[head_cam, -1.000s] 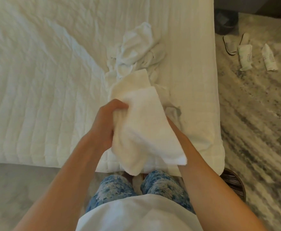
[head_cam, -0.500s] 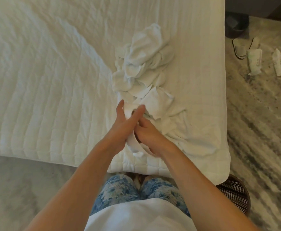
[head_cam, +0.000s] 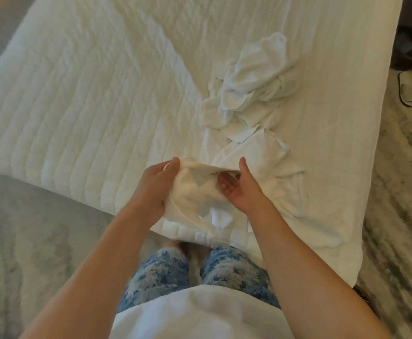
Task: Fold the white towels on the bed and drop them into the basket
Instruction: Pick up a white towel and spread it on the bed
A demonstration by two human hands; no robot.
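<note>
Here, a person stands at the foot of a bed covered in a white quilted bedspread, holding a small white terry towel above the mattress edge. The left hand grips the towel's left side, fingers curled under the cloth and thumb on its upper edge. The right hand, palm turned towards the camera, pinches the upper right edge between thumb and fingers. The cloth sags between the two hands. At about one o'clock from the hands, a flattened white towel lies on the bedspread, and farther out in the same direction sits a crumpled heap of white towels. At five o'clock, the rim of a dark woven basket shows on the floor beside the bed's corner. At three o'clock, white slippers lie on grey mottled carpet.
</note>
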